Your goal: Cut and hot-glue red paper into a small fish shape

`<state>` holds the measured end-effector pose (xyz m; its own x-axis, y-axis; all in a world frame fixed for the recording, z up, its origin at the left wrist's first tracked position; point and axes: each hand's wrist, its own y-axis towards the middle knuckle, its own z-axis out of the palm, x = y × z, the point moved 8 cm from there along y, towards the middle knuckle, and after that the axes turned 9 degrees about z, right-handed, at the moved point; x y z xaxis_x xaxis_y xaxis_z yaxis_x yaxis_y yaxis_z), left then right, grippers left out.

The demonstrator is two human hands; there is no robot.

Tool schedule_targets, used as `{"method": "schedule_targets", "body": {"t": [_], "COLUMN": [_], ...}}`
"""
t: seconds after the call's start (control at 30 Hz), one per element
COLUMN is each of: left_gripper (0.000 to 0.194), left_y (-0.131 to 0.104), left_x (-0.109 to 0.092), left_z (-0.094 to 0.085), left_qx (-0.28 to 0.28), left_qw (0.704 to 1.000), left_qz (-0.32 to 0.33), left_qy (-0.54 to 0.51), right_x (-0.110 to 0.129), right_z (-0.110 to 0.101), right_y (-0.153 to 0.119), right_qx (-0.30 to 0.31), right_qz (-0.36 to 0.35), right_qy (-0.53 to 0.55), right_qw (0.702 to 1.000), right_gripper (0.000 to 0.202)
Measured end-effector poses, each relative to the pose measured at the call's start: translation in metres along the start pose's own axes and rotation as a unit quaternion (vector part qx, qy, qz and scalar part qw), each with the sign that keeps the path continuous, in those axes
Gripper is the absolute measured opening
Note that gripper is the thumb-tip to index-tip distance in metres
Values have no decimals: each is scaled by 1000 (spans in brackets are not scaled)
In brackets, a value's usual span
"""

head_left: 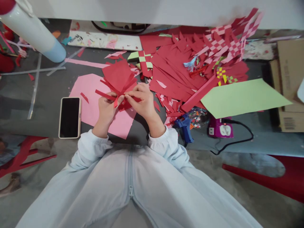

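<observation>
A red paper piece with several loose strips (118, 76) is held between my two hands over a pink paper sheet (91, 88). My left hand (107, 106) grips its lower left part, thumb and fingers pressed together. From the right, my right hand (141, 99) pinches near the middle, where the strips meet, its fingertips close to my left thumb. A green and red checkered woven piece (143, 60) lies just beyond. Right of my hands is a large heap of red paper (175, 69), with small red and pink scraps (169, 107) along its near edge.
Left are a phone (69, 117) and a white and blue bottle (40, 34). On the right lie a green sheet (244, 98), a blue glue gun (185, 126), a purple power box (220, 127) with a black cable, and cardboard (291, 72). Checkered woven pieces (220, 41) sit at the back.
</observation>
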<state>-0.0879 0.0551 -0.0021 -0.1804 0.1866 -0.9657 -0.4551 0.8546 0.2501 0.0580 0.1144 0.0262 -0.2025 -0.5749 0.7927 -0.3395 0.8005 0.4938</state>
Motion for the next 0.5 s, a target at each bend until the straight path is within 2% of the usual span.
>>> {"method": "schedule_targets", "body": {"t": [0.17,0.37,0.5], "left_gripper": [29,26,22], "left_y": [-1,-3,-4], "left_x": [-6,11,16], "left_z": [0,1,2], "left_qx": [0,7,18], "left_qw": [999,997,997], "left_qz": [32,20,19], "left_qy": [-8,-79,-76], "right_x": [0,3,6], "right_z": [-3,-10,-11], "right_y": [1,1,1], "right_qx": [1,-18,-21], "right_qz": [3,-8,-15], "right_qy": [-31,-14,-10], "right_qw": [1000,1000,1000], "right_gripper": [19,14,11]}}
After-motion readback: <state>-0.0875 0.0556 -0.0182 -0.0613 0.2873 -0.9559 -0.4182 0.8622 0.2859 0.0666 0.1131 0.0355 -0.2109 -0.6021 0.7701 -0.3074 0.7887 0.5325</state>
